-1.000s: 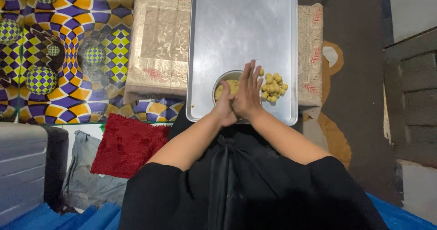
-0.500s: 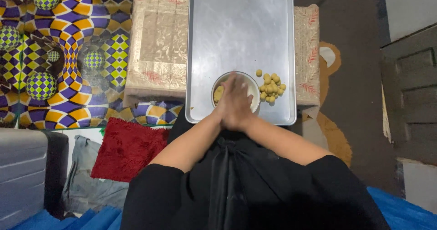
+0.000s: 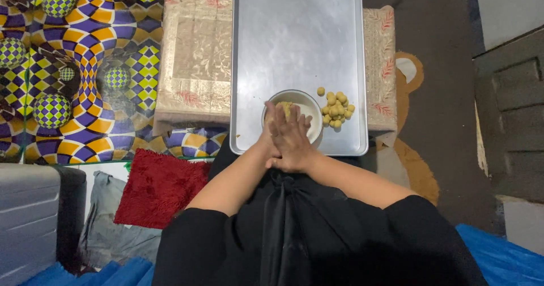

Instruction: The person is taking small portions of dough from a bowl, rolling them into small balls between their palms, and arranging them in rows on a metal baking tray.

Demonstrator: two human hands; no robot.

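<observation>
- Head view: the two hands are seen pressed palm to palm over the near edge of a white bowl [image 3: 294,113], which is taken as the landmark for all places below.
- The left hand [image 3: 271,132] is laid flat beneath and to the left; the right hand [image 3: 293,141] is laid across it, fingers stretched toward the bowl's middle.
- Both hands are closed flat against each other; whether a lump of dough is held between the palms cannot be told, since nothing shows at their edges.
- A little yellow dough [image 3: 285,107] is seen inside the bowl, just past the fingertips.
- A heap of small yellow dough balls [image 3: 335,109] is found just right of the bowl, on the same steel tray [image 3: 297,31], one ball lying slightly apart from the rest.
- The tray is carried by a low desk under a gold patterned cloth [image 3: 195,54], which reaches out left of the bowl.
- The step in hand is judged to be the rolling of a portion between the palms.
- The next move is judged to call for the palms to be parted and anything shaped to be set with the heap right of the bowl.
- Both forearms are brought in from the body, elbows out, wrists meeting on the near side of the bowl.
- A red cushion [image 3: 161,187] lies on the floor, nearer than the bowl and to its left.
</observation>
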